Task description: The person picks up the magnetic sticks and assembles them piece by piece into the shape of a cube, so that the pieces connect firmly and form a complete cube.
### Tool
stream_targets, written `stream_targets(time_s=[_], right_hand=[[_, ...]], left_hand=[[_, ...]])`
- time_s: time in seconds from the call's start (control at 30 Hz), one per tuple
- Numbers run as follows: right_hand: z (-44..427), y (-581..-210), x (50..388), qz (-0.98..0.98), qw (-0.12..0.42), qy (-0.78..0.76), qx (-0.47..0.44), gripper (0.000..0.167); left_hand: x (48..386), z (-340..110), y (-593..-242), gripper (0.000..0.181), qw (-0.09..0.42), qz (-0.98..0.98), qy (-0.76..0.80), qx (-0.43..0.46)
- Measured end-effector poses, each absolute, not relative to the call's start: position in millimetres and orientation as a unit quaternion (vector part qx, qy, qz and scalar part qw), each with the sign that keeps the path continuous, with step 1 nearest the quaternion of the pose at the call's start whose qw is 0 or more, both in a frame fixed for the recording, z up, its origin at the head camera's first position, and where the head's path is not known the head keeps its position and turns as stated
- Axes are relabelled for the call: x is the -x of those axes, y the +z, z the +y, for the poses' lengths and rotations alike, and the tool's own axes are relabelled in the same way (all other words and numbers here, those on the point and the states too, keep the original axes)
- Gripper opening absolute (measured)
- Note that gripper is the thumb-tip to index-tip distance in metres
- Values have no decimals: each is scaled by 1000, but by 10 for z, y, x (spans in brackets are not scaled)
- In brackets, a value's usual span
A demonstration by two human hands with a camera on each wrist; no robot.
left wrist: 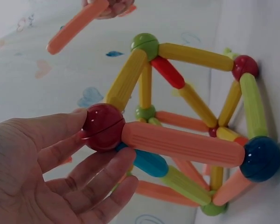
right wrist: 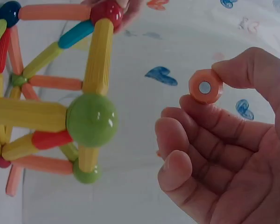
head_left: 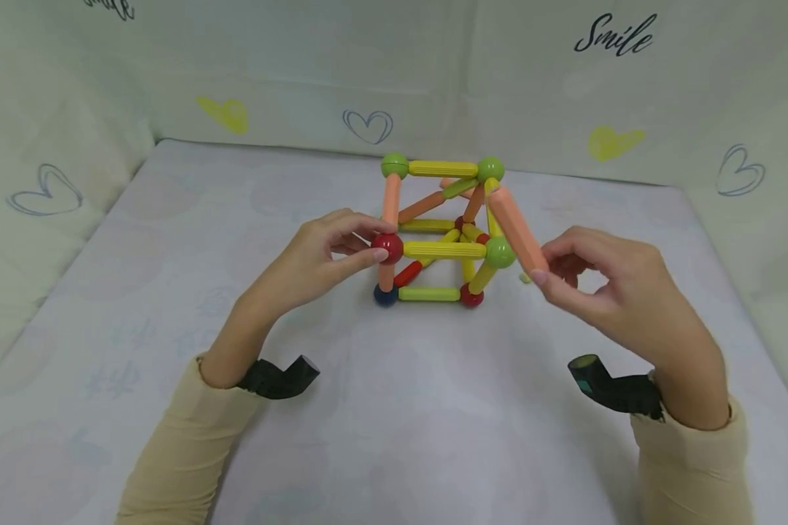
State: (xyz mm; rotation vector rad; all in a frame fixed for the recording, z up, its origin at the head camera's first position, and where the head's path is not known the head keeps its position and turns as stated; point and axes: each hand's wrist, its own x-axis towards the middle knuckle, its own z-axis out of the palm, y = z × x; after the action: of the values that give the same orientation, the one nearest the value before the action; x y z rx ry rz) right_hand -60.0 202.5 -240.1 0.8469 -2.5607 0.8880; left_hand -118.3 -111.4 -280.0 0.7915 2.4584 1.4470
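Observation:
A frame of coloured magnetic sticks and balls stands on the table, built like a box. My left hand point(head_left: 325, 251) pinches the red ball point(left wrist: 104, 127) at its upper front left corner, between thumb and fingers. From that ball a yellow stick point(head_left: 443, 251) runs to a green ball point(head_left: 500, 252), and an orange stick point(left wrist: 184, 143) leads down to a dark blue ball point(left wrist: 262, 158). Right of the frame, my right hand point(head_left: 607, 288) holds a loose orange stick point(head_left: 519, 230) by its lower end, tilted. Its end face, with a round metal disc, shows in the right wrist view.
A small light-green piece point(head_left: 524, 278) lies on the table right of the frame, partly hidden behind the loose stick. The pale table point(head_left: 368, 437) ends at a white cloth backdrop point(head_left: 420, 58). A black camera mount point(head_left: 279, 378) sits on each wrist.

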Motion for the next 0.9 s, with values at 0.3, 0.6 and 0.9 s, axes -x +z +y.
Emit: stream_targets(time_s=[0.3,0.6,0.9], right_hand=[[1680,-2606,512,-921,-6,245,-302,11],[1371,-2975,647,-950,3,167,-265,12],[1311,-3185,734,-939,48,214,-264,17]], left_hand=[[1180,-1099,-2799,34,91,828,485,-266],[1165,-1104,-2814,34,79,826,489,-270],[1123,-1095,-2844,35,52,822,496,-273]])
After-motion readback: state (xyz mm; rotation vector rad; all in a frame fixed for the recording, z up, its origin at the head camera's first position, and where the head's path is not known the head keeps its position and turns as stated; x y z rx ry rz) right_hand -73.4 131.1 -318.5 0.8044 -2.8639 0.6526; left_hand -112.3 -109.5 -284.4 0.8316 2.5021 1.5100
